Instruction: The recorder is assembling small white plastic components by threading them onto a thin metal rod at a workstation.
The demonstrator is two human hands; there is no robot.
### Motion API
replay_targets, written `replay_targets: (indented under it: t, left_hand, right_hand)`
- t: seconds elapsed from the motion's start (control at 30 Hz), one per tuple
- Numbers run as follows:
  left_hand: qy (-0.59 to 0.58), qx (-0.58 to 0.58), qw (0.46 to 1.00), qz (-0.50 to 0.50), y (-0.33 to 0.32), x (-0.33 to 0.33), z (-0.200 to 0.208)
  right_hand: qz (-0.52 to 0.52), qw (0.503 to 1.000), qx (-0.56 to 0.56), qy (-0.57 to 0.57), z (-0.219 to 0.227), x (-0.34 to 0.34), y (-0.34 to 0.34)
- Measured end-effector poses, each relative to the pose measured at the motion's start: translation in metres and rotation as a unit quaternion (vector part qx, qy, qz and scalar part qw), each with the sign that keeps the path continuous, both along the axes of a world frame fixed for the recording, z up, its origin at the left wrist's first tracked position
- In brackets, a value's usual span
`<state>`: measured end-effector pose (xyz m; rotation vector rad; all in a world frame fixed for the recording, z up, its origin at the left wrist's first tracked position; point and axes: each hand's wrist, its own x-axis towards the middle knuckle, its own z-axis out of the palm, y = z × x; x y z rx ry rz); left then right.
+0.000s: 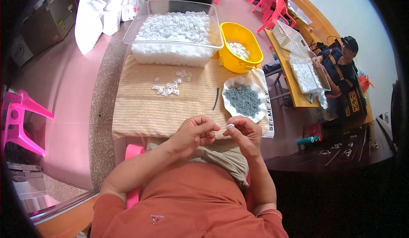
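Over the near edge of the towel-covered table, my two hands face each other, close but apart. Between thumb and fingers, my right hand (246,136) pinches a small white plastic piece (230,126). My left hand (197,132) has thumb and forefinger pressed together beside it; whatever lies in that pinch is too small to make out. Ahead of my left hand, several loose white pieces with holes (170,87) lie scattered on the towel (140,114). A white scalloped dish (229,106) full of small dark grey parts stands beyond my right hand. Left of it lies a thin black stick (216,98).
At the table's back stand a clear bin (170,46) heaped with white pieces and a yellow basket (230,64) of whitish parts. A pink stool (19,114) stands left. At right, another person (341,63) works at a wooden table (301,100). White bags (89,24) sit back left.
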<state>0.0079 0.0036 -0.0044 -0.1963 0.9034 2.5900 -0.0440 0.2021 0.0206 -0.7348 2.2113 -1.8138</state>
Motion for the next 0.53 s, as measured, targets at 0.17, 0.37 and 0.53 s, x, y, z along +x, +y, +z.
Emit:
replay_targets:
  t: [0.17,0.37,0.53]
  left_hand:
    - [-0.010,-0.024,1.000,0.003,-0.002,-0.002,-0.004]
    - [0.169,-0.104,0.980,0.030,0.017,-0.019,-0.046]
    - [0.145,-0.109,0.979,0.099,0.011,-0.011,-0.037]
  right_hand:
    - [-0.043,0.997,-0.052,0.043,-0.029,-0.008,0.009]
    - [-0.063,0.994,-0.081,0.037,-0.026,0.003,-0.002]
    - [-0.040,0.992,-0.104,-0.067,-0.005,0.021,-0.021]
